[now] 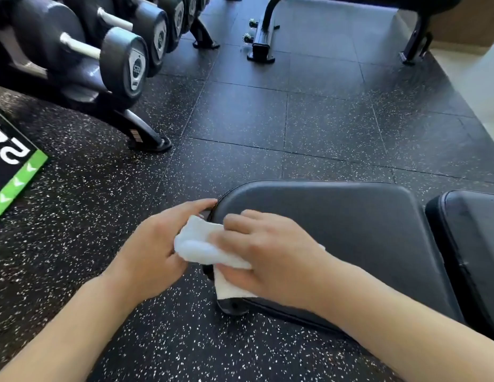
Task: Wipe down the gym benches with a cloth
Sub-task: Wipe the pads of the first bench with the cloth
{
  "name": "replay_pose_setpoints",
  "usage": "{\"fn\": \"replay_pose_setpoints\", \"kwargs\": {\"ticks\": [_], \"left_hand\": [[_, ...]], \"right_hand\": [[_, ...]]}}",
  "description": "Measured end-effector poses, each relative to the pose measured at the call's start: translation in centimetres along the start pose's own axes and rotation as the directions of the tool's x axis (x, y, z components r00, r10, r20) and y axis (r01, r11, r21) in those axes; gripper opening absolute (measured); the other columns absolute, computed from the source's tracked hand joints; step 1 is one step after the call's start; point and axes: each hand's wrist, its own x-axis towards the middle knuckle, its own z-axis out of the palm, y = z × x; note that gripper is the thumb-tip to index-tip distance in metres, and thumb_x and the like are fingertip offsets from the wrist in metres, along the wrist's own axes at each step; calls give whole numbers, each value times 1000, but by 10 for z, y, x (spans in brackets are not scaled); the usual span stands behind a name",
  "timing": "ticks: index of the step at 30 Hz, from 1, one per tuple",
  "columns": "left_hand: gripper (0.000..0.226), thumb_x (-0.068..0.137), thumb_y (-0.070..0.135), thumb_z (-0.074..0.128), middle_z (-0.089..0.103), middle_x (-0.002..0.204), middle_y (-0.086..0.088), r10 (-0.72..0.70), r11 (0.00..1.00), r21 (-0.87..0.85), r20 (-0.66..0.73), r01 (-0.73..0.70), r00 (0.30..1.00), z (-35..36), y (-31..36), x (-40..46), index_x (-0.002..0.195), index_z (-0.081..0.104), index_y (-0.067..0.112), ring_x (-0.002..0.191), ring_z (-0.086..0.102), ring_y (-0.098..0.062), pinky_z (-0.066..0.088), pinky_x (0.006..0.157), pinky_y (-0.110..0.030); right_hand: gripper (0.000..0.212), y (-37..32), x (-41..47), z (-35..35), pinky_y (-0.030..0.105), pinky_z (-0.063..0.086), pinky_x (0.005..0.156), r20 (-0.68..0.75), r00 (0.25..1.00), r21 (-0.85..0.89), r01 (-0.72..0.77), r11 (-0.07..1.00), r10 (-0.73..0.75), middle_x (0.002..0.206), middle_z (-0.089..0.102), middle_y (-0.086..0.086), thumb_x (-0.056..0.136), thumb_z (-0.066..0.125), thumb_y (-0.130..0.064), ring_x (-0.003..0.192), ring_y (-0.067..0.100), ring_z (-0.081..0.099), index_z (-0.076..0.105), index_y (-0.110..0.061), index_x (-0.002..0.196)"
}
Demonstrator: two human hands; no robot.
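You have the white folded terry cloth [201,245] draped over the rounded end of the dark grey padded vinyl bench seat [336,216], at about seven o'clock on that pad, so part of it lies on top and a flap hangs down the end face. That placement reads as working the edge and corner of the pad, where the top surface rolls over into the side.

Your right hand [270,257] lies palm-down over the cloth, fingers [237,219] slightly apart and gently bent, pressing it onto the pad; the thumb is tucked under the palm against the hanging flap, and whether it pinches the fabric you cannot tell from here. Your forearm comes in from five o'clock, low and nearly level with the seat, which lets you lean weight through the palm.

Your left hand [155,255] sits just beside it at nine o'clock of the cloth, fingers curled round the bunched end, the forefinger reaching to the pad's rim at eleven o'clock. It looks as if it is gathering the loose fabric and steadying it.

The second black bench pad [472,244] lies at three o'clock, across a narrow gap. The black dumbbell rack [102,64] stands well apart at ten o'clock on the speckled black rubber floor [268,128]
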Motion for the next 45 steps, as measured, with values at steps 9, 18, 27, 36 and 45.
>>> {"fn": "replay_pose_setpoints", "kwargs": {"ticks": [9, 18, 27, 36, 45], "left_hand": [[50, 99, 40, 56, 65, 132, 24, -21, 992, 128, 5, 20, 1000, -1, -3, -15, 147, 57, 31, 119, 62, 2, 51, 101, -28], [60, 99, 54, 47, 60, 141, 23, -7, 996, 88, 5, 7, 1000, 6, -5, -11, 154, 48, 29, 126, 58, 3, 50, 106, -33], [58, 101, 52, 51, 55, 146, 25, -11, 996, -89, -12, 10, 1000, 24, 0, 5, 155, 44, 33, 133, 55, 0, 50, 109, -36], [60, 98, 42, 56, 48, 152, 22, -9, 991, -133, -68, 0, 998, 45, 21, 18, 155, 41, 32, 145, 43, -2, 33, 118, -20], [64, 96, 43, 55, 42, 153, 25, -113, 991, -85, -113, 104, 987, 54, 37, 19, 157, 39, 34, 144, 36, 8, 22, 114, -4]], "right_hand": [[24, 32, 26, -9, 39, 45, 80, -213, 908, -101, -389, 916, 362, 101, 58, 1, 99, 60, -39, 99, 28, 59, 65, -15, 102], [22, 70, 7, -35, 47, 50, 81, -240, 809, -21, -557, 830, 536, 84, 52, -3, 100, 60, -35, 84, 27, 58, 70, -17, 94], [23, 10, -8, -6, 34, 43, 72, -138, 944, -102, -315, 943, 301, 89, 55, -4, 95, 59, -40, 84, 21, 57, 68, -19, 99], [17, 33, -12, -18, 37, 40, 73, -272, 845, -126, -506, 853, 461, 88, 57, 1, 94, 67, -31, 84, 29, 59, 62, -16, 89], [25, 104, -28, -45, 38, 40, 72, -360, 675, -55, -705, 708, 644, 89, 59, -1, 98, 58, -40, 90, 31, 61, 70, -19, 96]]}}
